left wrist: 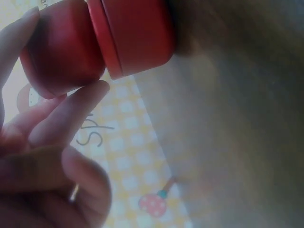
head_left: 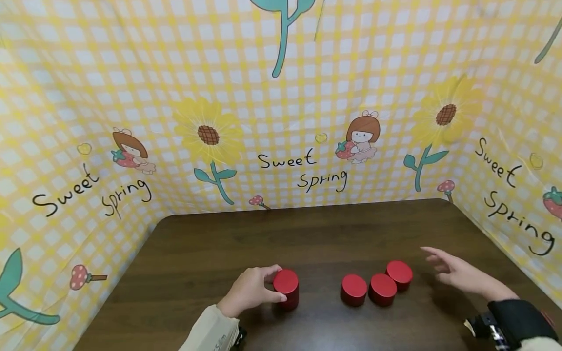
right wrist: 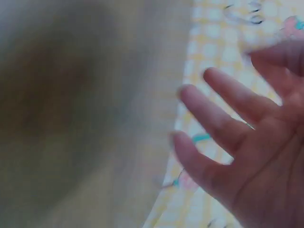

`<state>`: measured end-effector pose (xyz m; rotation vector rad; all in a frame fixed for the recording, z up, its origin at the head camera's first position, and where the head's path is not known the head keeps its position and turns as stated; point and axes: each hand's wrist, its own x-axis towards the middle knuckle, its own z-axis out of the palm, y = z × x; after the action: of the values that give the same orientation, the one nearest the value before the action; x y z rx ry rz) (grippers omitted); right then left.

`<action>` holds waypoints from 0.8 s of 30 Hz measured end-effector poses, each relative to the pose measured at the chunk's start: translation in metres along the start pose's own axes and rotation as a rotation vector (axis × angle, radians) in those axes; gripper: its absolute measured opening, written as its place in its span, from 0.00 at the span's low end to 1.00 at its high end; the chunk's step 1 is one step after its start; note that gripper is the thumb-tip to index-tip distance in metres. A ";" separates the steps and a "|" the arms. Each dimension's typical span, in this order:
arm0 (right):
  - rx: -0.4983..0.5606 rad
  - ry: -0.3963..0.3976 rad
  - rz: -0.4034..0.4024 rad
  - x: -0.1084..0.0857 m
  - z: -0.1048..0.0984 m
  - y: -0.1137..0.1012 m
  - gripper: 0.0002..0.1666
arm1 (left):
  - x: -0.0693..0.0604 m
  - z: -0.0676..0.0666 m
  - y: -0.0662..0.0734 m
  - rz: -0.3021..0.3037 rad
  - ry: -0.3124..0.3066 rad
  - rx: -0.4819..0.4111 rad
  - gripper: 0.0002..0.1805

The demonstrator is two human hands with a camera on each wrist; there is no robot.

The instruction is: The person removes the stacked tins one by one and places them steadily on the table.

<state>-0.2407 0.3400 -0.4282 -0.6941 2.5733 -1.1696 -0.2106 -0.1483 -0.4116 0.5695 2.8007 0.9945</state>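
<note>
My left hand [head_left: 252, 291] pinches a round red tin [left wrist: 61, 47] between thumb and fingers. That tin sits on top of a second red tin [left wrist: 137, 38], which stands on the table; whether they line up exactly I cannot tell. To the right on the table are three more red tins: a left one [head_left: 353, 290], a middle one [head_left: 383, 289] and a farther right one [head_left: 399, 275]. The last two stand close together. My right hand [head_left: 467, 277] hovers to the right of these, fingers spread and holding nothing, as the right wrist view also shows.
The dark wooden table [head_left: 246, 239] has rounded far corners. A yellow checked cloth [head_left: 281, 107] with printed flowers and lettering rises behind it and at both sides. A dark band [head_left: 518, 317] wraps the right wrist.
</note>
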 end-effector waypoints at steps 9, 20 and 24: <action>-0.024 -0.073 -0.005 0.032 0.020 -0.017 0.48 | 0.005 -0.001 0.002 0.013 -0.016 -0.008 0.34; -0.082 -0.082 -0.001 0.046 0.027 -0.020 0.39 | 0.005 0.001 -0.002 -0.005 -0.014 0.001 0.34; -0.099 -0.061 0.015 0.042 0.021 -0.021 0.36 | 0.005 0.000 -0.002 -0.006 -0.014 0.009 0.34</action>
<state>-0.2617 0.2929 -0.4267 -0.7191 2.5958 -1.0061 -0.2158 -0.1474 -0.4130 0.5671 2.7944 0.9737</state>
